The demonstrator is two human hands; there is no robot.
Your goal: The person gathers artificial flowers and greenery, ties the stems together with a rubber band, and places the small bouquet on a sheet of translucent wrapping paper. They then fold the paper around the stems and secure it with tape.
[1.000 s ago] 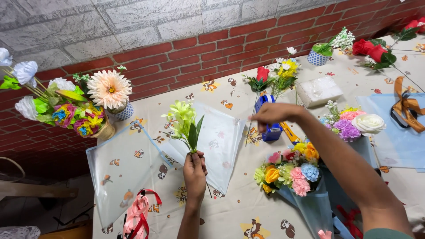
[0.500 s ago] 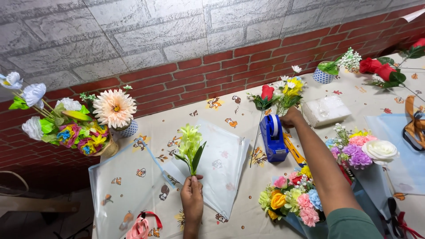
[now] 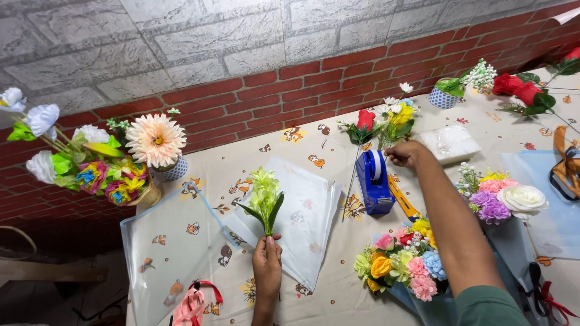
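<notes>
Green flower sprig (image 3: 263, 199): held upright over the translucent wrapping sheets (image 3: 302, 217), near the middle of the table and slightly left.
Head view, left hand (image 3: 267, 265): fingers closed around the bottom of the sprig's stem, pinching it between thumb and fingertips.
Head view, right hand (image 3: 406, 153): reached far across to the blue tape dispenser (image 3: 373, 181), fingertips closed at the roll's top edge, seemingly pinching the tape end; the tape itself is too thin to make out.
How the sprig should handle: it looks like an artificial stem, light and springy, with soft petals and leaves that would crush or bend if squeezed. The bare lower stem, where the fingers already are, is judged the safest place to hold it.
How the dispenser should handle: rigid plastic, probably weighted enough to stay put under a one-handed pull.
Surface: a table (image 3: 338, 302) under a pale cloth printed with small cartoon animals, likely a bit slippery beneath the sheets.
Near right: a mixed bouquet (image 3: 402, 262) in blue wrap, a second posy with a white rose (image 3: 522, 198) beyond it.
Far left: a basket arrangement with a large peach daisy (image 3: 155, 140).
Near left: pink and red ribbon (image 3: 190, 302).
Room: a wall (image 3: 241, 54), red brick pattern below, grey stone pattern above.
</notes>
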